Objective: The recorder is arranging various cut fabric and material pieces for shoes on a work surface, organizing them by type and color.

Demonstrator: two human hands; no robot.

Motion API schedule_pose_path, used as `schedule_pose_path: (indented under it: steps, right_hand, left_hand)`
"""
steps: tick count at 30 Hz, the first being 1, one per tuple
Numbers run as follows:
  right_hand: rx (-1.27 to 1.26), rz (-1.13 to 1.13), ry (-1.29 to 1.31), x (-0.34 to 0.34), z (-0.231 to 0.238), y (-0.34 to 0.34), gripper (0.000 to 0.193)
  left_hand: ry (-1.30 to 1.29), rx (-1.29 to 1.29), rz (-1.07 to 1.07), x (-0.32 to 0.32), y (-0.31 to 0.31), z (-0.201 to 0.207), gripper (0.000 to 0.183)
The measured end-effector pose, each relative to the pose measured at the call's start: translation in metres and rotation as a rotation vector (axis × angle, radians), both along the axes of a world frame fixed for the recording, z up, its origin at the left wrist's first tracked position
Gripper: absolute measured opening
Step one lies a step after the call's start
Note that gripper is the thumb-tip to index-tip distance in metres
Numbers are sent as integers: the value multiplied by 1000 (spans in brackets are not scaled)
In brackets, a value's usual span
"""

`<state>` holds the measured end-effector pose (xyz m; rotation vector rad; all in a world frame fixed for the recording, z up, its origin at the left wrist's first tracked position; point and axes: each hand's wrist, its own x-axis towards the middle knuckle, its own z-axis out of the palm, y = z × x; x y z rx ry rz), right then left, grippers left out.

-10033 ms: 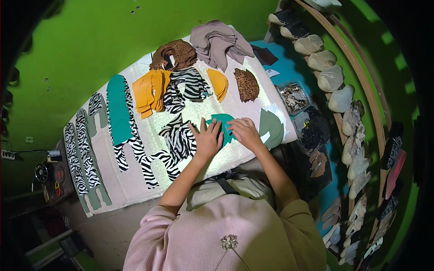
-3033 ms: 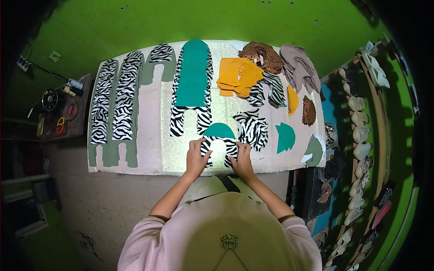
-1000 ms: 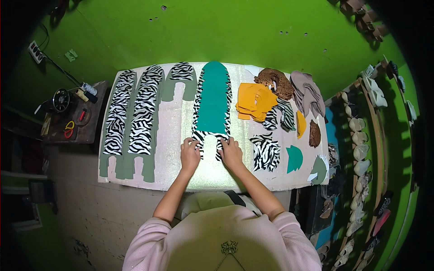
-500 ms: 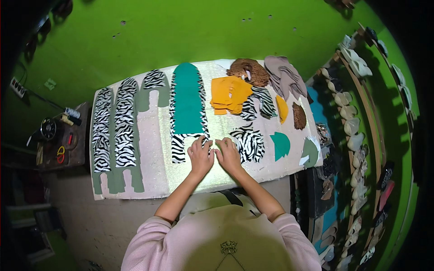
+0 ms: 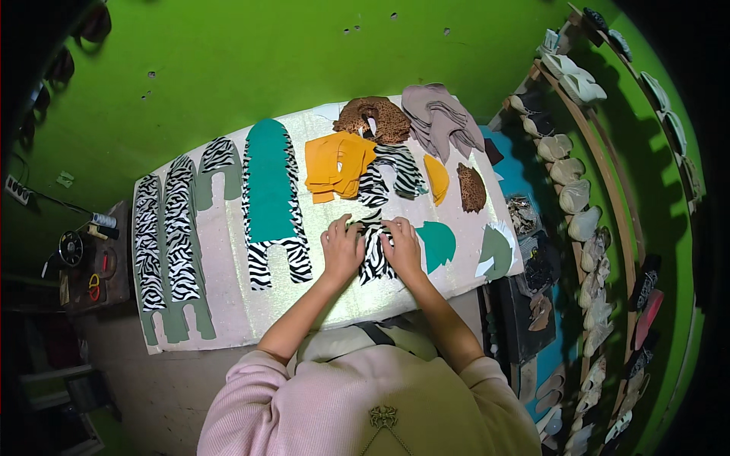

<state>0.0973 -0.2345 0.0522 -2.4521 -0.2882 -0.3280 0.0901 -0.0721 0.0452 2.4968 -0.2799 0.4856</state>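
Zebra-print fabric pieces [image 5: 376, 262] lie in a small pile at the table's near middle, between my two hands. My left hand [image 5: 342, 249] has its fingers bent over the pile's left edge. On the opposite edge, the curled fingers of my right hand [image 5: 403, 247] grip the same print. Some fingertips are hidden against the fabric. A long teal piece [image 5: 271, 182] lies to the left on a zebra-print piece [image 5: 260, 266] with two legs. Just right of my right hand is a small teal piece [image 5: 437, 245].
Farther back lie a mustard-yellow stack [image 5: 334, 167], brown leopard-print pieces [image 5: 384, 118] and draped taupe fabric [image 5: 437, 118]. Long zebra-and-olive strips [image 5: 180, 235] line the table's left part. A side stand [image 5: 95, 262] holds red-handled scissors [image 5: 94, 287]. Shoe racks [image 5: 582, 220] run along the right.
My view has turned, so the table appears farther left. Both hands have moved right, from beside the long teal piece onto the zebra-print pile.
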Motion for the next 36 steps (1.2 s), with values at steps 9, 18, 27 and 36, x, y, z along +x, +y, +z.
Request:
schedule_pose_path:
  steps: [9, 18, 27, 36]
  right_hand:
    - [-114, -9, -108, 53, -2, -48, 37]
    - [-175, 113, -129, 104, -8, -68, 39]
    - [-53, 161, -270, 125, -3, -86, 21]
    - [7, 99, -346, 142, 8, -105, 19]
  left_hand:
    - [-106, 138, 97, 68, -24, -5, 38]
    - [-128, 249, 155, 106, -28, -19, 33]
    - [-176, 351, 181, 110, -32, -27, 33]
    - [-144, 306, 212, 109, -42, -18, 34]
